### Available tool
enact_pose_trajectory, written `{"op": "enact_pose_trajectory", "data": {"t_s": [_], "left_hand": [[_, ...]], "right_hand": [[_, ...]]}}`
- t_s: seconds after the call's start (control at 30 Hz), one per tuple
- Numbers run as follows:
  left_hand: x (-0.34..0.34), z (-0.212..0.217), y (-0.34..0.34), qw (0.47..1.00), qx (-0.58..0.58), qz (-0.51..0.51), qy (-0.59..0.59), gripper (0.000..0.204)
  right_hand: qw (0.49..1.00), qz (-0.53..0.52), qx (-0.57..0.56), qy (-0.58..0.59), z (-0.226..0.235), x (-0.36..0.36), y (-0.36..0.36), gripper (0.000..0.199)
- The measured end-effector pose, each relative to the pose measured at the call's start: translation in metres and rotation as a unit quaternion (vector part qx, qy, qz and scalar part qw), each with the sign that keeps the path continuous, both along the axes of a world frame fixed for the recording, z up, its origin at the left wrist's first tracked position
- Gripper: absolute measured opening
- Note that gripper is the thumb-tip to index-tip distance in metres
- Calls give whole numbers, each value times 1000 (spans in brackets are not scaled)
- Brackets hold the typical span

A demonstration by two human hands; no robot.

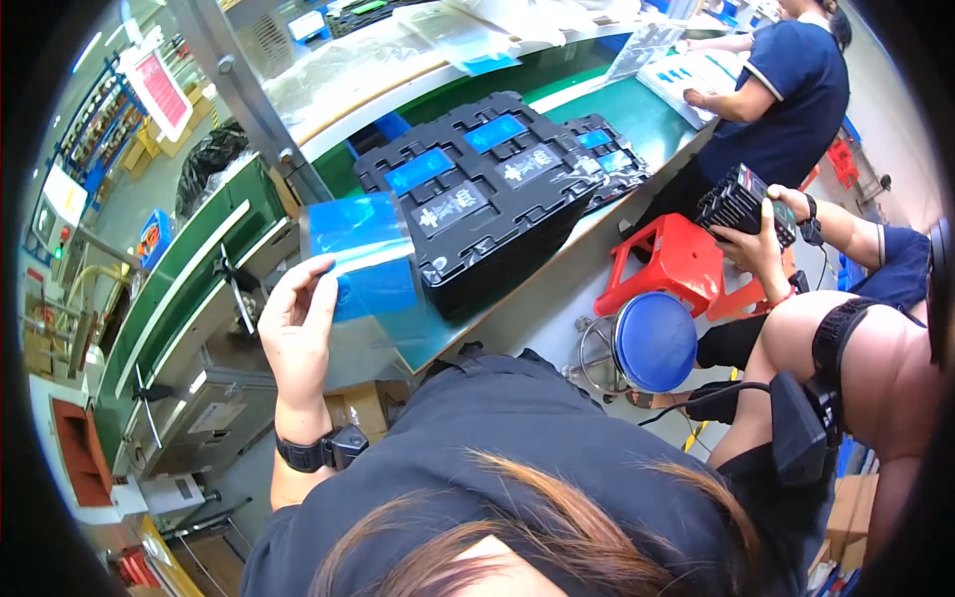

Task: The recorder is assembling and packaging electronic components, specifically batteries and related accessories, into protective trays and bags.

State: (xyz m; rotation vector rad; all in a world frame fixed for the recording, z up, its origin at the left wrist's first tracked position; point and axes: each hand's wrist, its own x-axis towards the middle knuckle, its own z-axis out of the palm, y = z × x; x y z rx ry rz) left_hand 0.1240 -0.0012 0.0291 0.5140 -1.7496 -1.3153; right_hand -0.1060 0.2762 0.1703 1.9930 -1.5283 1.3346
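Note:
My left hand (303,323) pinches the edge of a blue plastic film sheet (363,254) between thumb and fingertips. The sheet has a pale strip across it and clear margins. It hangs beside a stack of black plastic trays (477,189) on the green work surface (423,333). Blue film pieces and dark printed labels lie on the top tray. My right arm (870,378) is bent close at the right, with a black strap (841,338) and a black box (799,428) on it. Its hand is out of the picture.
A smaller black tray (607,149) sits behind the stack. On the right, a co-worker's hands (761,244) hold a black finned block (736,204). Another person (786,90) leans over papers (686,85). Red stools (671,264) and a blue round stool (657,341) stand beside the bench.

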Motion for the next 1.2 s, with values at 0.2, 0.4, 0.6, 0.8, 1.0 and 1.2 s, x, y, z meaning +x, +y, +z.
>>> {"op": "enact_pose_trajectory", "data": {"t_s": [0.2, 0.4, 0.6, 0.8, 1.0, 1.2], "left_hand": [[4, 1, -15, 999, -25, 34, -21, 17], [19, -4, -20, 986, -133, 96, -45, 12], [31, 8, 4, 975, -154, 107, -116, 15], [19, -5, -18, 985, -114, 31, -128, 13], [-14, -1, -32, 987, -121, 48, -92, 14], [-31, 15, -15, 991, -122, -13, -46, 14]], "right_hand": [[998, 22, 25, -61, -68, -12, -32, 72], [996, 30, -78, 24, -60, -102, -113, 70], [988, -23, -154, -12, -84, -185, -155, 70], [976, -78, -61, -196, -217, -209, -160, 73], [904, 28, 14, -426, -64, -75, -112, 73], [23, 432, 54, -900, -160, -187, -116, 81]]}}
